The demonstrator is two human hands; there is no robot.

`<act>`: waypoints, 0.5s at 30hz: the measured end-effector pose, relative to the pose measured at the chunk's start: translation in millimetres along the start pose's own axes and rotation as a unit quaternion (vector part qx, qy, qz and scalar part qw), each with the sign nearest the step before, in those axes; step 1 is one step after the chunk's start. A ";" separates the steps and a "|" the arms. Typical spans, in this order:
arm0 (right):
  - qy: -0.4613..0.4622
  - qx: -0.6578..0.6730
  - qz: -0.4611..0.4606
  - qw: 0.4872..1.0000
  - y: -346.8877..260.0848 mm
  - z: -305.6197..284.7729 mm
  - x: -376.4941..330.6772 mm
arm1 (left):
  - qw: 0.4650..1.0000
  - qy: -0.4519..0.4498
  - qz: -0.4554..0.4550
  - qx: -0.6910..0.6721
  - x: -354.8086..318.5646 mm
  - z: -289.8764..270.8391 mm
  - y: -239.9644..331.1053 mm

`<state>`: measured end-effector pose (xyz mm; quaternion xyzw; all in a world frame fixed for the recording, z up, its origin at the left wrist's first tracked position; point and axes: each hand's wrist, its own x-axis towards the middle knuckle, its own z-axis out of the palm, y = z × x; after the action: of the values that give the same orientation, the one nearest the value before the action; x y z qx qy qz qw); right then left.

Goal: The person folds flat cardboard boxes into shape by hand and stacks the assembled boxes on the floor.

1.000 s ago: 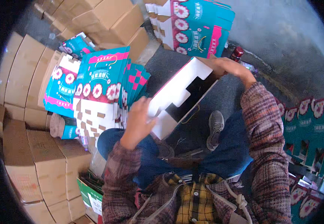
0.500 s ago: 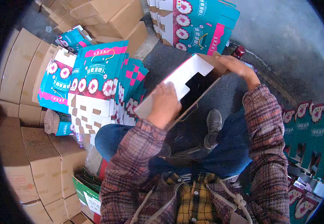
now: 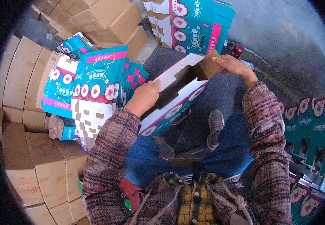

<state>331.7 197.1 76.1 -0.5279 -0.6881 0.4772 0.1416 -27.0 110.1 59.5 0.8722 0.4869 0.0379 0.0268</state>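
One teal printed carton (image 3: 177, 101), half-erected, white inside, was gripped above my knees: my left hand (image 3: 144, 98) closed on its near edge, my right hand (image 3: 234, 65) on its brown far flap; flat cartons (image 3: 98, 86) were stacked at left.

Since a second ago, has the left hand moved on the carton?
Yes. The left hand has slid up the carton to its near white flap, closer to the flat stack; the right hand holds the far end.

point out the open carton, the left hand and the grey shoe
open carton (image 3: 177, 88): head view, white inner panel
left hand (image 3: 144, 98): head view, back of the hand
grey shoe (image 3: 215, 125): head view, upper of the shoe
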 end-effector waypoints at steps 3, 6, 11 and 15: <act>-0.023 0.096 0.028 0.995 -18.9 12.6 -1.2 | 1.000 0.025 -0.011 -0.012 -3.1 -3.2 -6.4; -0.047 0.163 0.064 0.983 -11.9 13.6 -1.1 | 0.989 0.018 -0.049 -0.141 0.6 -14.3 -5.2; 0.009 0.218 0.062 0.974 -15.5 31.4 -3.3 | 0.832 -0.104 -0.135 -0.528 15.9 -18.3 -5.6; -0.024 0.329 0.040 0.943 -3.7 52.2 9.6 | 0.774 -0.134 -0.194 -0.587 16.9 9.0 23.4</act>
<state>289.1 179.0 49.8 -0.4674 -0.4746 0.6944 0.2720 2.5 112.0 53.2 0.5700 0.5207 0.1932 0.6056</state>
